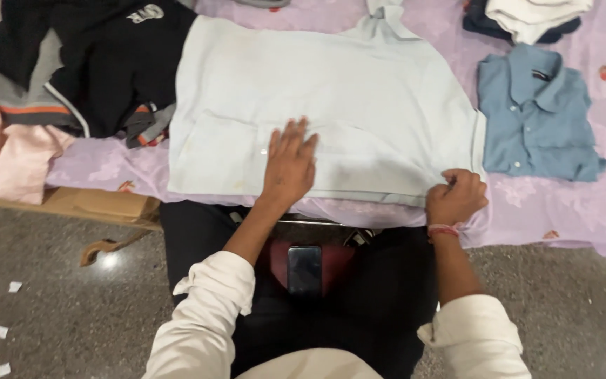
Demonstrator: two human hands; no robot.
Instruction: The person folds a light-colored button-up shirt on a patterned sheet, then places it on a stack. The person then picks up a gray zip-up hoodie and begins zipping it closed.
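Closest to me, I am seeing a dark phone [304, 269] lying on the person's lap, just below the table edge, between the two white sleeves. Above it, the left hand [290, 165] is lying flat on the pale blue polo shirt [331, 91], fingers spread and palm down; I judge it is pinning the cloth so it is not sliding. The right hand [457, 197] is curling closed at the shirt's near right corner, fingers pinching the hem where it is meeting the folded-in sleeve, seemingly keeping that edge taut and straight.

The polo itself is lying flat, collar pointing away, across the middle of the lilac floral table cover [562, 210], its bottom hem running along the near edge within easy reach.

Just right of it, a darker blue polo shirt [538, 116] is sitting already folded, apart from the one being handled. Further off, a small stack of white and navy garments [527, 17] is resting at the far right. To the left, a loose heap of black clothes [99, 63] and a pink garment [1, 151] are hanging over the table side.
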